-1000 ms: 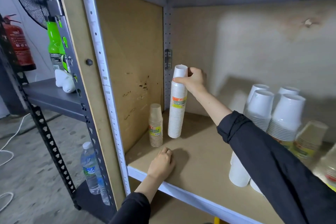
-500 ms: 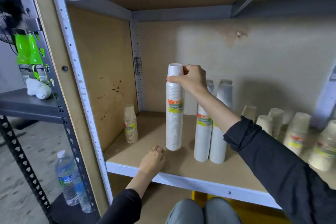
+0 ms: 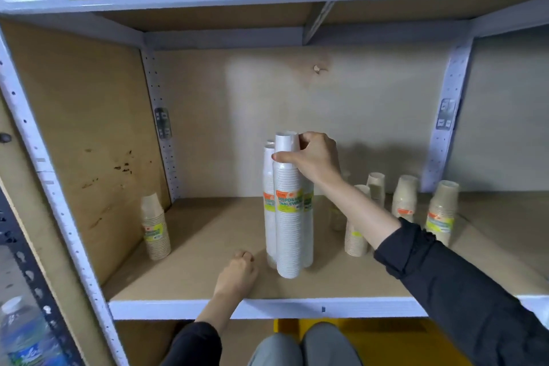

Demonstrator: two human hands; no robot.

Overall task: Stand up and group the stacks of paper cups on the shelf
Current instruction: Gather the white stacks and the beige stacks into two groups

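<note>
Both arms out: right hand [image 3: 315,160] fingers [image 3: 284,156] pinch the white cup stack [image 3: 289,235] near its top; left hand [image 3: 237,275] fisted on shelf [image 3: 208,235].

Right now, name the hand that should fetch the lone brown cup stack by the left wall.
Left. The left hand rests free on the shelf, close to the brown stack; the right hand grips the tall white stack, farther away.

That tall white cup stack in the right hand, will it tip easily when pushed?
Probably tippy: the tall white cup stack is slim with a narrow base. Likely light: the right hand grips only its top.
</note>
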